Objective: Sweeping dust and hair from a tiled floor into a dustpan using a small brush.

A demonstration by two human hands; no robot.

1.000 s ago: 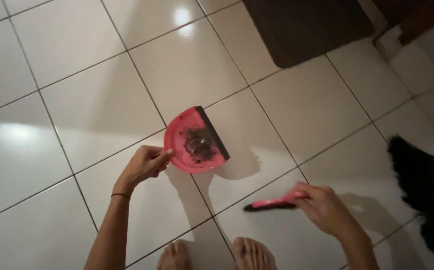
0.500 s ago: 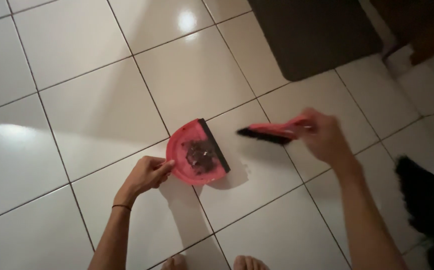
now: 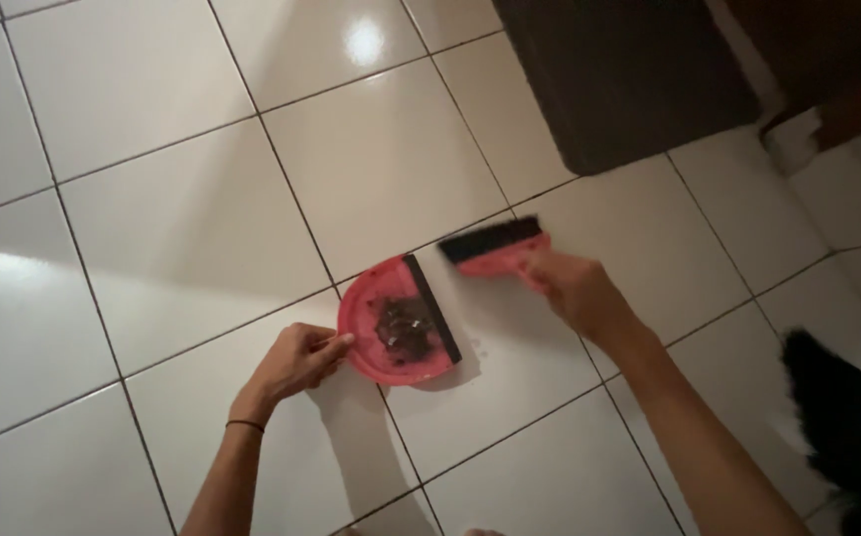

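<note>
The left hand (image 3: 296,359) grips the red dustpan (image 3: 398,321) flat on the tiled floor (image 3: 162,228) so its dark lip faces the brush (image 3: 495,246), grasped by the right hand (image 3: 574,290) at two o'clock.

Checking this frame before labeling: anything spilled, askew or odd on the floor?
Nothing stands out. The left hand holds the red dustpan flat on the white tile floor, its dark debris inside. The right hand holds the red brush just beyond the pan's lip. No loose spill is visible.
</note>
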